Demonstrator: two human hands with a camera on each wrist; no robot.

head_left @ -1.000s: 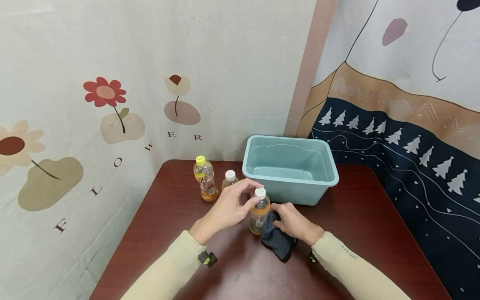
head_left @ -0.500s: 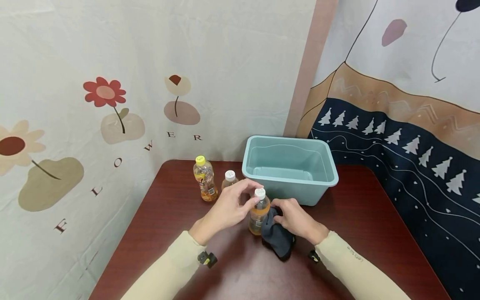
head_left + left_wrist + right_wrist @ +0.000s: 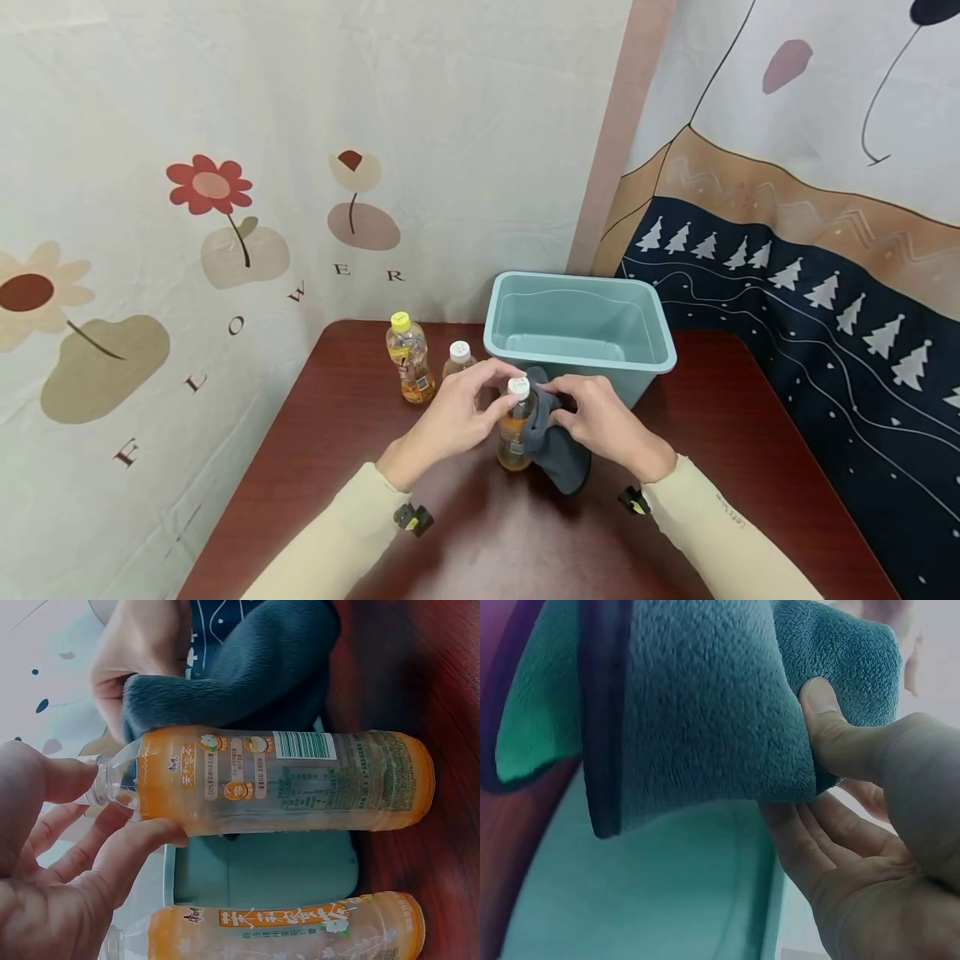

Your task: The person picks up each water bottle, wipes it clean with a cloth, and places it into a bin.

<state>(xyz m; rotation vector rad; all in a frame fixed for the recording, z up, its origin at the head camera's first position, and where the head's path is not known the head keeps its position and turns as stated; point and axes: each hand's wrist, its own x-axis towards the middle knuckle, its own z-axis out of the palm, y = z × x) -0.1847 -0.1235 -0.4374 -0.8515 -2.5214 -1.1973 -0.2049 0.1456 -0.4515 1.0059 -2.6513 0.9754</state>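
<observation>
An upright plastic drink bottle (image 3: 513, 442) with an orange-banded label and a white cap stands on the table. My left hand (image 3: 459, 414) grips it by the cap and neck, thumb and fingers on either side in the left wrist view. Against the bottle's right side lies a dark grey-blue cloth (image 3: 557, 450), plush with a dark edging. My right hand (image 3: 603, 419) pinches the folded cloth between thumb and fingers, as the right wrist view (image 3: 855, 802) also shows. The cloth's lower end hangs down toward the table and covers part of the bottle.
Behind the hands stands a light blue plastic bin (image 3: 577, 358). A second white-capped bottle (image 3: 460, 358) is partly hidden behind my left hand, and a yellow-capped bottle (image 3: 411, 362) stands farther left. Printed curtains (image 3: 480, 167) hang beyond the dark red table (image 3: 337, 433).
My right hand has risen with the cloth along the bottle's right side, bringing the cloth's top up near the cap. My left hand has kept its place on the bottle.
</observation>
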